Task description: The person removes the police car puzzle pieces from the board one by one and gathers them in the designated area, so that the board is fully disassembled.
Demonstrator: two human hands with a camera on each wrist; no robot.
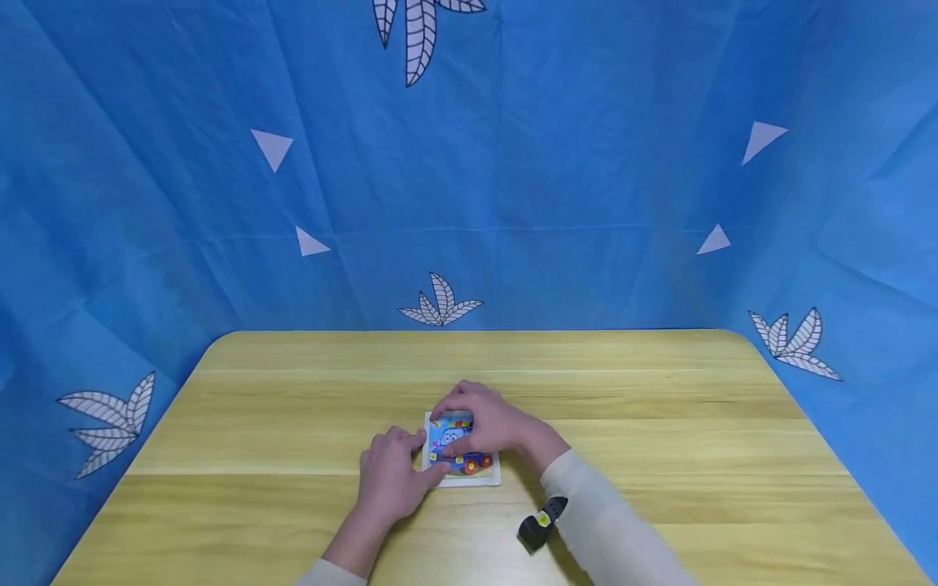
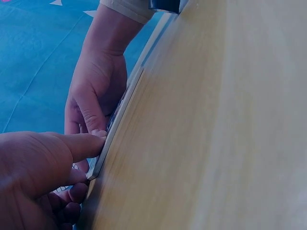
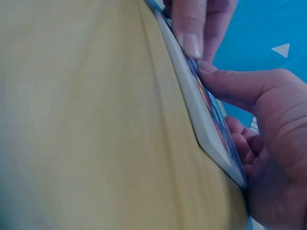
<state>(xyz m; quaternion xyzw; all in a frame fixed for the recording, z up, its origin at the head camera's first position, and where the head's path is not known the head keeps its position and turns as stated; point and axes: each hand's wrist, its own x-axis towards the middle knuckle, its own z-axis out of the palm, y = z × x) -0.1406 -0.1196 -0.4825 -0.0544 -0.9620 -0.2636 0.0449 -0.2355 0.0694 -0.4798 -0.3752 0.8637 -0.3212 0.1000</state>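
Observation:
A small rectangular picture board [image 1: 469, 481] with a white border lies flat on the table, showing a cartoon vehicle with red wheels on blue. My left hand [image 1: 388, 480] holds its left edge, thumb over the near left corner. From the right, my right hand [image 1: 494, 419] reaches over the picture, its thumb and forefinger touching the printed face. The right wrist view shows the board [image 3: 211, 146] from the side, with the right thumb on top and the other fingers bent at its far side. Whether those fingers pinch a loose piece is hidden.
The wooden table [image 1: 645, 488] has rounded far corners. Behind and beside it hangs a blue cloth [image 1: 550, 163] with white leaves and triangles. A black strapped device [image 1: 537, 527] sits by the right sleeve [image 1: 608, 521].

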